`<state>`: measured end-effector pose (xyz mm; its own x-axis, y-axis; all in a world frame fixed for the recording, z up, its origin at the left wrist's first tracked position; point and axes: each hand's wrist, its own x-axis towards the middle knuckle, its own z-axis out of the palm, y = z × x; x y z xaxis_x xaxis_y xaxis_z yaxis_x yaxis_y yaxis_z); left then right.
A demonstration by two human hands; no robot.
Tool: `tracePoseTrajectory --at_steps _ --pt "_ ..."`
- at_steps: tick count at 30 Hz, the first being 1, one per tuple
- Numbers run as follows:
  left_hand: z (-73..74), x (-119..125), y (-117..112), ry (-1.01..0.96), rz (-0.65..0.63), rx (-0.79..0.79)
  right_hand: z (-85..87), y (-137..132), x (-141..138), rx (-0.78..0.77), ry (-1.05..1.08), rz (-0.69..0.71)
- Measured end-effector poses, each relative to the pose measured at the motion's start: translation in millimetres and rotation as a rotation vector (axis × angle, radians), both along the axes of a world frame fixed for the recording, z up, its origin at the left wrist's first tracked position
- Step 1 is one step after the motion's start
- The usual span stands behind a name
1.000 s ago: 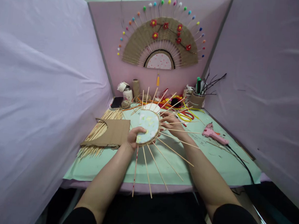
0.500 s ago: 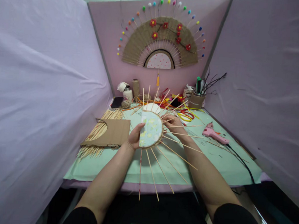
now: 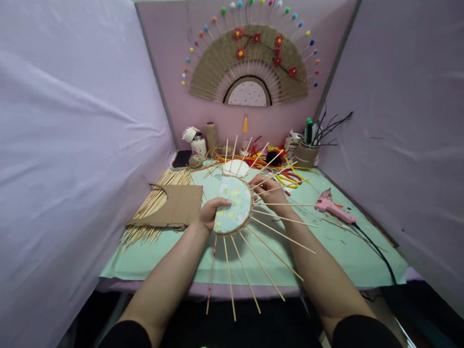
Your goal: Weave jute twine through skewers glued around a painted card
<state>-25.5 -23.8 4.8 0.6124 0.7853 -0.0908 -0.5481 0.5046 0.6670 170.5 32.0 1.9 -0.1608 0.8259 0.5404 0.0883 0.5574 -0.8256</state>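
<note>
A half-round fan (image 3: 236,203) in pale blue cloth with yellow-green patches is held upright over the table. Thin wooden sticks (image 3: 263,258) fan out from its curved edge, which has a brown cord-like rim. My left hand (image 3: 212,212) grips its straight side, thumb flat on the cloth and the other fingers hidden behind. At the curved edge, my right hand (image 3: 267,190) has its fingers closed among the sticks close to the rim. Whatever lies between those fingertips is too small to make out.
Cut cardboard (image 3: 182,205) lies over a pile of sticks (image 3: 140,236) at left. A pink glue gun (image 3: 335,208) with a black cord rests at right. Yellow-handled scissors (image 3: 287,180), a white disc (image 3: 236,167) and a phone (image 3: 181,159) are farther back. A decorated fan (image 3: 207,77) hangs behind.
The fan has turned slightly clockwise, its lower sticks swinging left. My left thumb now reaches farther across the cloth. My right hand stays by the curved rim.
</note>
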Motion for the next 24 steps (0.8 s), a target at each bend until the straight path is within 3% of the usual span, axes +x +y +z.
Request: tracePoseTrajectory --at_steps 14,20,24 --pt "1.5 4.6 -3.7 -0.033 0.041 -0.025 0.8 2.1 4.3 -0.013 0.058 -0.047" --pt "5.9 5.4 -3.8 -0.086 0.032 -0.024 1.3 14.7 27.6 -0.131 0.219 -0.054" --pt "10.6 2.0 -2.4 -0.089 0.102 -0.03 3.3 19.8 47.3 -0.092 0.237 -0.146"
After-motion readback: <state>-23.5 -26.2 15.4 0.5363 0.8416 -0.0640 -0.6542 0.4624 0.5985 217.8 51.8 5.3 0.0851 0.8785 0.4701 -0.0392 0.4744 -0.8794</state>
